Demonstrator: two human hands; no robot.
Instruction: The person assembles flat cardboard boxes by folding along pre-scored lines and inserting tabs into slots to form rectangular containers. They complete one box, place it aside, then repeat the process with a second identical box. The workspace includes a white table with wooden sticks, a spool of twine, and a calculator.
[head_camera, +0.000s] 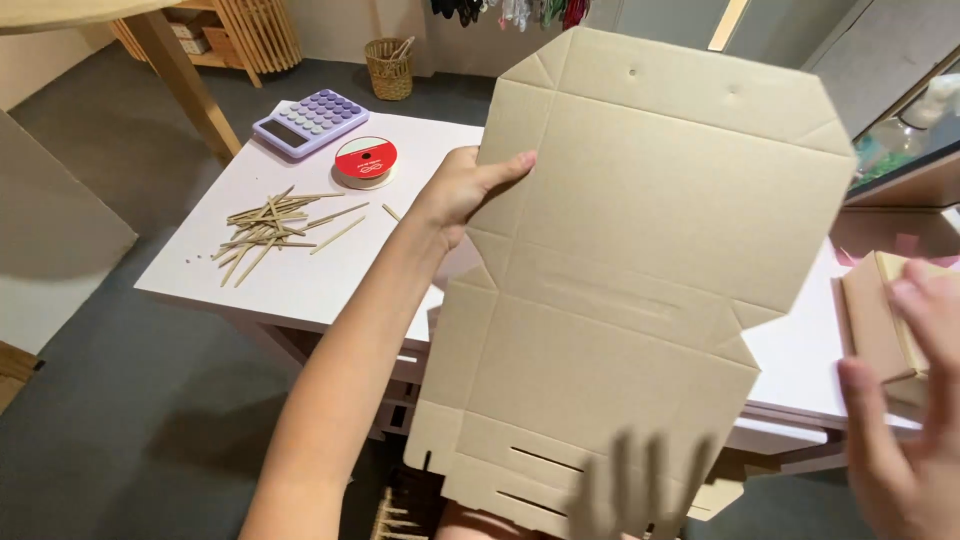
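Note:
My left hand grips the left edge of a large flat cardboard box blank, with creased flaps and slots, held up tilted over the white table. My right hand is blurred at the right edge of the view, fingers apart and holding nothing. It is just in front of a small closed cardboard box on the table. A blurred finger-like shape overlaps the blank's lower edge; I cannot tell what it is.
On the table's left part lie a pile of thin wooden sticks, a red-and-white tape roll and a lilac calculator. A wicker basket and wooden furniture stand on the grey floor behind.

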